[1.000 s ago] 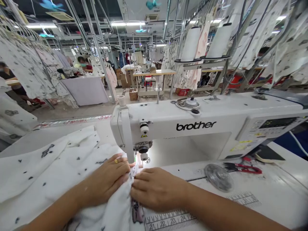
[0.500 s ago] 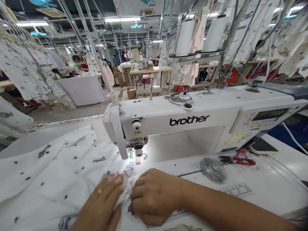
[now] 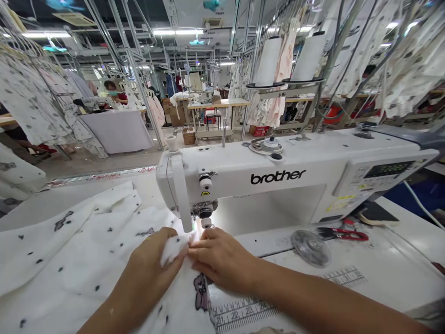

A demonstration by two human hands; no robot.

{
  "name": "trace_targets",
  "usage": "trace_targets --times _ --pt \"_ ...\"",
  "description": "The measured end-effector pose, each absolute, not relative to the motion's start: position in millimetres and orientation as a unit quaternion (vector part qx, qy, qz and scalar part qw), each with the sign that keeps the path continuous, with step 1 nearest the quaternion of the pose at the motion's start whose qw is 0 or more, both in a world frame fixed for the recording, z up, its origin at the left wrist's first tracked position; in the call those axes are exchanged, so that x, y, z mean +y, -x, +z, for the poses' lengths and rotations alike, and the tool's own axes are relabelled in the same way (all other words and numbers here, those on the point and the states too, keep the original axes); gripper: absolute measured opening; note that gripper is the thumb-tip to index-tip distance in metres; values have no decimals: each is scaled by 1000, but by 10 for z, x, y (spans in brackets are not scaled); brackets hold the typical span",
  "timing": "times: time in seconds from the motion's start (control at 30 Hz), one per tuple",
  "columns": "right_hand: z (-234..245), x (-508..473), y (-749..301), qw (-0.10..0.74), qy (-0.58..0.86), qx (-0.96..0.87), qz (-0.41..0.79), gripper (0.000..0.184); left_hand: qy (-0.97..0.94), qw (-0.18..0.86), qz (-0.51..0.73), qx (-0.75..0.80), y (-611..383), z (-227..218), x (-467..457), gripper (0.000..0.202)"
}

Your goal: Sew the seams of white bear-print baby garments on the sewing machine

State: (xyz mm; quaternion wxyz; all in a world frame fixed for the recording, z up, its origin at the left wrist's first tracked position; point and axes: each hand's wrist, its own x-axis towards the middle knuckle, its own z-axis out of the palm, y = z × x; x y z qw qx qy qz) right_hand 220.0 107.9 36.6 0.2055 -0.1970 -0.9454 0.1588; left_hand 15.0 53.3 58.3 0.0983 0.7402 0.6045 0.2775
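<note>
White fabric with small dark prints [image 3: 79,250] spreads over the left of the table, up to a white brother sewing machine [image 3: 278,162]. My left hand [image 3: 153,260] is closed on a bunched fold of it, just in front of the needle area. Close beside it, my right hand [image 3: 222,260] pinches the fabric edge, its fingertips right below the presser foot area. The needle and foot are mostly hidden by the machine's front lever and my fingers. A purple bear print [image 3: 200,292] shows on the cloth beneath my hands.
On the table right of my hands lie a clear round bobbin case [image 3: 311,248] and red-handled thread snips [image 3: 344,233]. A printed ruler [image 3: 243,311] runs along the front. Thread cones [image 3: 269,60] stand behind the machine. A co-worker [image 3: 113,93] sits far left.
Both hands have moved forward, up to the needle area. The left hand, flat on the cloth before, now grips a raised fold. The bear print by the needle is out of sight.
</note>
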Motion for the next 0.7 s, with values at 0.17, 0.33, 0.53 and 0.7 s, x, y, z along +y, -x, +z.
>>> trace_targets --times 0.17,0.33,0.53,0.7 --pt "436 1131 -2229 185 152 -956 171 14 -828 3 284 483 -71 504 500 35" --pt "421 1199 -2301 165 94 -981 52 22 -845 36 240 477 -65 407 464 37" --pt "398 1186 -2331 162 -3 -987 6 29 -873 1 230 430 -50 415 480 42" --pt "380 1192 -2328 154 -4 -988 6 32 -909 -20 210 360 -98 441 516 32"
